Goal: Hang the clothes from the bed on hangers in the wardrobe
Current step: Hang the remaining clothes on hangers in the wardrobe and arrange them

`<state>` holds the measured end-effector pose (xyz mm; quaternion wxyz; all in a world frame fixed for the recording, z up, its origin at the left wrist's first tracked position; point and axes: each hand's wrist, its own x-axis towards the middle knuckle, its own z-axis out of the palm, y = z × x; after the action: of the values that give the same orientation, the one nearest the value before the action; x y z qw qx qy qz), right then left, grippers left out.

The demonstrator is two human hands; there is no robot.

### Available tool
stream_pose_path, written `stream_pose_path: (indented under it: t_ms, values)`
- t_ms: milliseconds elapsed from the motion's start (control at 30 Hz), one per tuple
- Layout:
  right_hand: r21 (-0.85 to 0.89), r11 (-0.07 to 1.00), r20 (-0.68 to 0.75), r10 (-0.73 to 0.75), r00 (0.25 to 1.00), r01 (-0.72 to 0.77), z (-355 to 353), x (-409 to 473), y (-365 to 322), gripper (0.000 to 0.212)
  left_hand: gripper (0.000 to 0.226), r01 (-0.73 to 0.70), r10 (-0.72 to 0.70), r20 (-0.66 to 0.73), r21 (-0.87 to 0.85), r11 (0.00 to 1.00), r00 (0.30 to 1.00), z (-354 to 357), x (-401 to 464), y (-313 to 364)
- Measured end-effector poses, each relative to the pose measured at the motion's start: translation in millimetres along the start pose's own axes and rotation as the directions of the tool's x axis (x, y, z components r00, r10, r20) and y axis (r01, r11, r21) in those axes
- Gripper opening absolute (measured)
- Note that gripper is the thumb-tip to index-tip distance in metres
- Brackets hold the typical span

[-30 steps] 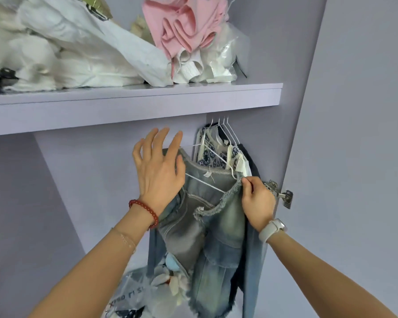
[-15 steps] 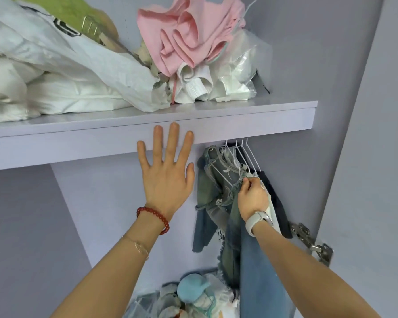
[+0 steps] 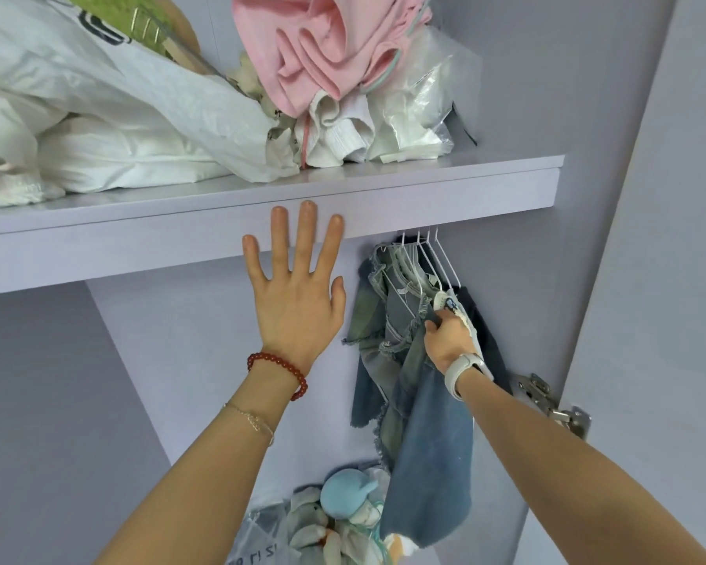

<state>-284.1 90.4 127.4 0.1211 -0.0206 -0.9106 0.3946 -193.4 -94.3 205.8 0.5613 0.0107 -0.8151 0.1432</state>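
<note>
— Your right grip point(image 3: 449, 340) is curled round the frayed top edge of the denim garment point(image 3: 408, 360), pinching the cloth just below the white hangers point(image 3: 428, 258).

— And the left?

— Your left grip point(image 3: 298, 295) holds nothing. The fingers are straight and spread, the palm turned to the wardrobe's back wall, and the fingertips point(image 3: 308, 210) overlap the front edge of the shelf point(image 3: 465, 189). Whether they touch it, I cannot tell.

— Where does the denim hang?

— Under the shelf, at the right end, beside the wardrobe's side wall. It hangs among the wire hangers, with a dark garment point(image 3: 481, 328) behind your right wrist and a longer blue denim piece point(image 3: 433, 462) dropping below it.

— What else do you see?

— On the shelf lie white bedding point(image 3: 98, 128), a pink cloth point(image 3: 323, 46) and clear plastic bags point(image 3: 420, 95). Below, a pale blue soft toy point(image 3: 343, 491) sits on a heap. A metal hinge point(image 3: 551, 401) shows at the door.
</note>
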Motion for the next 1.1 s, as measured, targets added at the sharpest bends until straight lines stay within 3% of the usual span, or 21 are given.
stream_pose_path:
  t_ms: [133,267,367,500,667,767,833,1000,1100]
  values:
    - [0.014,0.994,-0.017,-0.109,0.994,0.110,-8.8,-32.1,11.1,0.048,0.075,0.018,-0.015,0.055,-0.058,0.998,0.998,-12.2,1.0,1.2]
    - [-0.100,0.964,-0.164,-0.259,0.952,0.246,-35.5,-90.2,30.7,0.046,0.062,0.144,-0.112,0.117,-0.309,0.940,0.987,-30.2,-22.4,21.7]
    - [-0.185,0.945,-0.248,-0.310,0.918,0.269,-56.1,-145.8,62.3,0.053,0.054,0.185,-0.073,0.241,-0.484,0.855,0.968,-41.7,-68.5,52.3]
    - [-0.216,0.975,-0.286,-0.116,0.951,0.054,-79.6,-237.0,128.6,0.054,0.051,0.155,0.171,0.408,-0.650,0.744,0.897,-64.3,-143.0,114.7]
    - [-0.211,0.924,-0.367,0.229,0.902,-0.320,-118.0,-367.2,206.9,0.062,0.039,0.084,0.541,0.407,-0.848,0.523,0.736,-121.3,-219.8,211.2]
    - [-0.157,0.829,-0.460,0.420,0.782,-0.537,-146.2,-445.0,240.5,0.065,0.045,0.057,0.749,0.308,-0.938,0.342,0.586,-174.4,-251.4,268.4]
    - [-0.103,0.754,-0.536,0.507,0.675,-0.648,-162.9,-496.3,255.0,0.063,0.039,0.040,0.828,0.199,-0.977,0.210,0.524,-214.2,-270.6,303.2]
    - [0.046,0.553,-0.680,0.627,0.379,-0.832,-189.7,-622.3,284.0,0.042,0.037,0.018,0.931,-0.116,-0.991,-0.130,0.345,-321.6,-317.6,378.6]
    - [0.153,0.448,-0.698,0.680,0.225,-0.881,-192.7,-677.2,292.2,0.042,0.043,0.042,0.952,-0.230,-0.969,-0.243,0.203,-372.3,-346.6,405.9]
